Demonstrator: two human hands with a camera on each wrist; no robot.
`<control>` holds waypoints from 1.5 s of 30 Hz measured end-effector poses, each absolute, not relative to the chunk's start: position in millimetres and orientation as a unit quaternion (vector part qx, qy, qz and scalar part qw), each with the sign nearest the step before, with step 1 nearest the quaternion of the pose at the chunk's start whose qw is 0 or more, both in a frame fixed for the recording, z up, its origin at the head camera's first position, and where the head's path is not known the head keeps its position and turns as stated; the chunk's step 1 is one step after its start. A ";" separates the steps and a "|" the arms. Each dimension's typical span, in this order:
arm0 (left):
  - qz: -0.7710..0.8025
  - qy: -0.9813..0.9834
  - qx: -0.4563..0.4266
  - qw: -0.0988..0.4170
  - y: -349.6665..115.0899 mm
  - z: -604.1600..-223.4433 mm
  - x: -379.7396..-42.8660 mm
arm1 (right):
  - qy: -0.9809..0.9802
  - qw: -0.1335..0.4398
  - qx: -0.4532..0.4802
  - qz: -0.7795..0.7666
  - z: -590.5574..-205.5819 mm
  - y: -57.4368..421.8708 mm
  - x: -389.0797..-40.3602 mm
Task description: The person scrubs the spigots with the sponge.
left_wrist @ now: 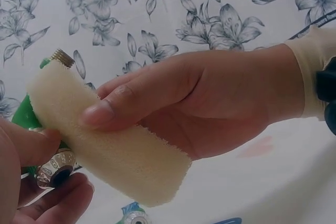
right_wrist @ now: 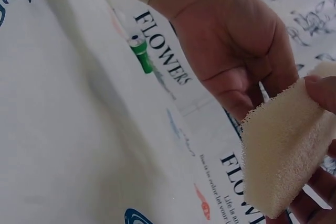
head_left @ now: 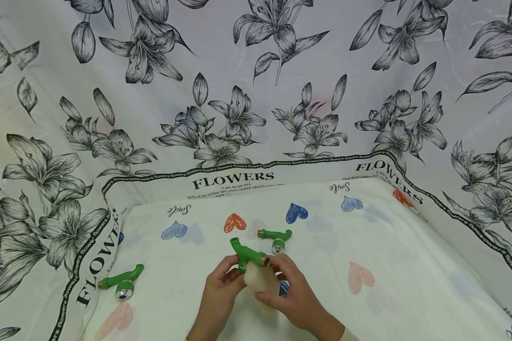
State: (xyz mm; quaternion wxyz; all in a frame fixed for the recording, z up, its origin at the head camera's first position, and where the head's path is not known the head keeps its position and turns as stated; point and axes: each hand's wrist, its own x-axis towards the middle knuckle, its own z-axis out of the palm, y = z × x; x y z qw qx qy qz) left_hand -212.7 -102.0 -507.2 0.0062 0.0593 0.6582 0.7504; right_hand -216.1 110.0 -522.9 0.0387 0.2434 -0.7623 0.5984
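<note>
My left hand [head_left: 223,290] grips a green faucet [head_left: 245,252] with a threaded brass inlet; its silver metal end [left_wrist: 54,170] shows below my left thumb in the left wrist view. A cream sponge [left_wrist: 113,140] lies against the faucet, covering much of its body in that view. My right hand [head_left: 296,293] holds the sponge, thumb on the near face. In the right wrist view the sponge [right_wrist: 283,145] hides the faucet, and my left hand [right_wrist: 231,40] is behind it.
On the heart-printed white cloth [head_left: 324,303], a second green faucet [head_left: 277,235] lies just beyond my hands. Another green faucet [head_left: 123,282] is at the far left, near the cloth's edge. A flower-printed curtain [head_left: 307,118] rises around the back and sides.
</note>
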 end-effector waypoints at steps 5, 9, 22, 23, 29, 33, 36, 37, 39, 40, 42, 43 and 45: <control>0.766 0.639 0.051 0.044 -102.8 -503.8 -211.1 | -0.771 0.035 0.222 0.596 -523.1 113.4 -222.6; 0.772 0.630 0.052 0.064 -102.9 -501.9 -210.4 | -0.772 0.037 0.209 0.599 -522.7 117.2 -226.9; 0.768 0.636 0.050 0.057 -101.8 -503.0 -211.4 | -0.763 0.017 0.184 0.620 -522.4 113.9 -225.8; 0.769 0.635 0.047 0.053 -101.6 -503.2 -211.8 | -0.764 0.013 0.181 0.619 -522.3 113.2 -225.3; 0.768 0.639 0.027 0.033 -100.7 -505.8 -215.3 | -0.764 0.000 0.192 0.616 -520.1 111.5 -218.8; 0.765 0.643 0.023 0.022 -100.4 -507.2 -216.8 | -0.755 -0.001 0.208 0.622 -517.5 111.9 -214.1; 0.763 0.646 0.022 0.022 -100.5 -508.1 -216.8 | -0.752 0.000 0.213 0.624 -516.7 111.8 -212.7; 0.763 0.646 0.021 0.023 -100.5 -508.3 -216.7 | -0.751 0.001 0.213 0.625 -516.8 111.7 -212.6; 0.762 0.646 0.020 0.026 -100.5 -508.7 -216.4 | -0.751 0.001 0.211 0.626 -517.5 111.6 -212.6; 0.761 0.648 0.019 0.026 -100.4 -508.8 -216.2 | -0.751 0.000 0.211 0.626 -518.0 111.5 -212.7; 0.759 0.651 0.017 0.026 -100.2 -509.0 -215.9 | -0.750 -0.002 0.211 0.626 -519.2 111.3 -213.1; 0.758 0.651 0.016 0.026 -100.2 -508.8 -215.7 | -0.750 -0.003 0.211 0.627 -519.6 111.2 -213.4; 0.757 0.653 0.016 0.027 -100.1 -508.0 -215.3 | -0.751 -0.003 0.210 0.626 -520.6 111.1 -214.5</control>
